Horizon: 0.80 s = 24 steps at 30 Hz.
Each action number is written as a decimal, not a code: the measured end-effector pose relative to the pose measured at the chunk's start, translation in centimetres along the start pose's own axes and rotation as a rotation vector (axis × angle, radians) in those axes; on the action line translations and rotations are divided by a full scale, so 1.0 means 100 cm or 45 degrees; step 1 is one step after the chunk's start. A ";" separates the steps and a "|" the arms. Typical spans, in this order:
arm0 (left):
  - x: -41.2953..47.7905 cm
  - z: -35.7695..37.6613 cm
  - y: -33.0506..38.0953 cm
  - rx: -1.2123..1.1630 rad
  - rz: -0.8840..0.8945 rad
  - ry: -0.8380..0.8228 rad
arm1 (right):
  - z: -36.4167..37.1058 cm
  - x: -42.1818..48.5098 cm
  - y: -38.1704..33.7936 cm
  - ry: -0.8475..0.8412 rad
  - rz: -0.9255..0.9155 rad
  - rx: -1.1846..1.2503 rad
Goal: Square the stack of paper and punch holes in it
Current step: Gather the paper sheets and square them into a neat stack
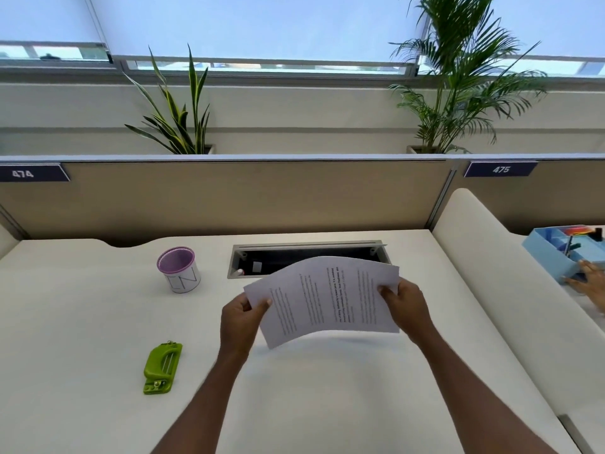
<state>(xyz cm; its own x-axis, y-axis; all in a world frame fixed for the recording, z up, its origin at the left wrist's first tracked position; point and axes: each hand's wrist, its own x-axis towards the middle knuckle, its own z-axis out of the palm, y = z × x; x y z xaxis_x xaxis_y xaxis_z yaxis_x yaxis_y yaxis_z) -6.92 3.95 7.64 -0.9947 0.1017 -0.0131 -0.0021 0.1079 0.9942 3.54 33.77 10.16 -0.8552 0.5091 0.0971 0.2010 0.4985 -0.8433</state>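
A thin stack of printed white paper (322, 298) hangs above the white desk (82, 322), bowed upward in the middle. My left hand (240, 322) grips its left short edge and my right hand (406, 306) grips its right short edge. The sheets look slightly fanned at the right corner. A green hole punch (162, 368) lies flat on the desk, to the left of my left forearm and apart from both hands.
A white pen cup with a purple rim (179, 269) stands at the back left. An open cable tray (307, 258) sits behind the paper. A white divider (491, 273) bounds the right side; beyond it are a blue organiser (563, 253) and another person's hand (589, 276).
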 end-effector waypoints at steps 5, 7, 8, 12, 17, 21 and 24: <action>0.019 -0.011 0.034 0.208 0.141 -0.172 | -0.032 0.029 -0.046 0.038 -0.292 -0.349; 0.020 -0.009 0.042 0.355 0.219 -0.235 | -0.038 0.034 -0.066 -0.019 -0.386 -0.452; 0.021 -0.006 0.046 0.412 0.249 -0.264 | -0.040 0.036 -0.075 -0.066 -0.404 -0.498; 0.018 0.016 0.065 0.610 0.354 -0.381 | -0.038 0.036 -0.113 -0.193 -0.465 -0.693; 0.012 0.043 0.084 0.476 0.396 -0.381 | -0.024 0.032 -0.147 -0.284 -0.657 -0.830; 0.010 0.036 0.083 0.300 0.337 -0.312 | -0.036 0.039 -0.144 -0.177 -0.580 -0.705; 0.012 0.025 0.081 0.194 0.289 -0.291 | -0.054 0.047 -0.129 -0.185 -0.353 -0.404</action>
<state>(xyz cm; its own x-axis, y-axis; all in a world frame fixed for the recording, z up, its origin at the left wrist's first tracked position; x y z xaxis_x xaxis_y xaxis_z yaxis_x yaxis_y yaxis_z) -7.89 7.41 15.45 -0.9194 0.3568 0.1652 0.2485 0.2014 0.9475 -0.45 33.51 24.41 -0.9511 0.2331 0.2025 0.0715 0.8043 -0.5898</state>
